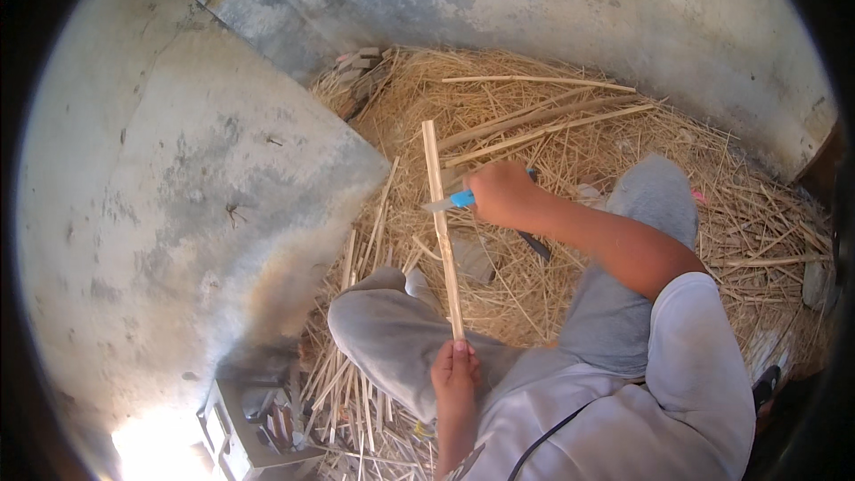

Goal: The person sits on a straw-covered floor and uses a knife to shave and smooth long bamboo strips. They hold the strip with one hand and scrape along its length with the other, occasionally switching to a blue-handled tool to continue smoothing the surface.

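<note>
My left hand (455, 370) is closed round the lower end of a long, pale wooden strip (451, 281), which rises away from me above my crossed legs. In my closed right hand (506, 194) is a blue utility knife (463, 199). Its blade points left and lies across the strip, above the strip's middle. Whether the edge is biting into the wood cannot be made out. Just below the right hand, a dark, flat object (535, 245) rests on the straw, partly covered by my forearm.
Loose straw and shavings (508, 289) cover the floor. Several long sticks (552, 129) lie beyond my right hand, and cut strips (365, 410) are heaped beside my left knee. A grey box (258, 459) holding small items stands at lower left. Plastered walls (205, 151) rise left and ahead.
</note>
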A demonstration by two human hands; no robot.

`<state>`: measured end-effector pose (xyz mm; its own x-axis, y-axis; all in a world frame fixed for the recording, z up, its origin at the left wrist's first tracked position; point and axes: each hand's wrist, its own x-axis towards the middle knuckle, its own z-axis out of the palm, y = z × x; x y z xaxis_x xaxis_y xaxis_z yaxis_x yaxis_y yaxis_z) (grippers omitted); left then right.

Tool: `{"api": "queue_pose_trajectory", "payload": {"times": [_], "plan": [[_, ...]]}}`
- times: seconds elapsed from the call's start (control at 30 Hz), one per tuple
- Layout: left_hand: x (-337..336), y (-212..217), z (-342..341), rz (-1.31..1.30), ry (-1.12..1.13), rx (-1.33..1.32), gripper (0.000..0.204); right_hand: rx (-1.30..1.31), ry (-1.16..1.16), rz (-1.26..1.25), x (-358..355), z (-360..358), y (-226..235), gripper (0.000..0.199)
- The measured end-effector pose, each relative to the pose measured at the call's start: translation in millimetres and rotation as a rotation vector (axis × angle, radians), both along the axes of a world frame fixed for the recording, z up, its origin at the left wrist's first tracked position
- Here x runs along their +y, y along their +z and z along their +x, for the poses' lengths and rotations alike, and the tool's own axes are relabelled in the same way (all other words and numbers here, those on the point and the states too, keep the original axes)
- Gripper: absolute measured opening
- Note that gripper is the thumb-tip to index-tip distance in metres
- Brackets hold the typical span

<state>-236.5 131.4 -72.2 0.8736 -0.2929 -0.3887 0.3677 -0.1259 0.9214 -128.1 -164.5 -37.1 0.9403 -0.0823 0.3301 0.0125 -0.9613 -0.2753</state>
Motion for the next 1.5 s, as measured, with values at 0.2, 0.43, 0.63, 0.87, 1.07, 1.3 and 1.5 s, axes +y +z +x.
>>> {"api": "queue_pose_trajectory", "payload": {"times": [0.2, 0.43, 0.63, 0.87, 1.07, 1.3, 1.5], "plan": [[-1, 1, -3, 0.032, -0.071, -0.066, 0.028, 0.133, -0.041, -0.138, 2, 4, -10, 0.009], [0, -7, -1, 0.001, -0.095, 0.043, 0.032, 0.313, -0.361, -0.043, -35, 61, -50, 0.010], [21, -9, -18, 0.184, -0.155, -0.236, 0.029, 0.170, -0.826, 0.504, -165, 62, 2, 0.019], [12, -5, -8, -0.064, -0.076, 0.026, 0.029, 0.086, -0.118, 0.439, -15, 25, -2, 0.017], [7, -11, -6, 0.057, -0.026, -0.113, 0.029, 0.074, 0.064, -0.108, 26, -11, -11, 0.010], [2, -19, -8, 0.436, -0.032, -0.494, 0.028, 0.132, 0.104, -0.176, 31, -13, -16, 0.008], [-15, -4, -22, 0.599, -0.112, -0.601, 0.021, 0.299, -0.210, -0.151, -18, 34, -25, 0.008]]}}
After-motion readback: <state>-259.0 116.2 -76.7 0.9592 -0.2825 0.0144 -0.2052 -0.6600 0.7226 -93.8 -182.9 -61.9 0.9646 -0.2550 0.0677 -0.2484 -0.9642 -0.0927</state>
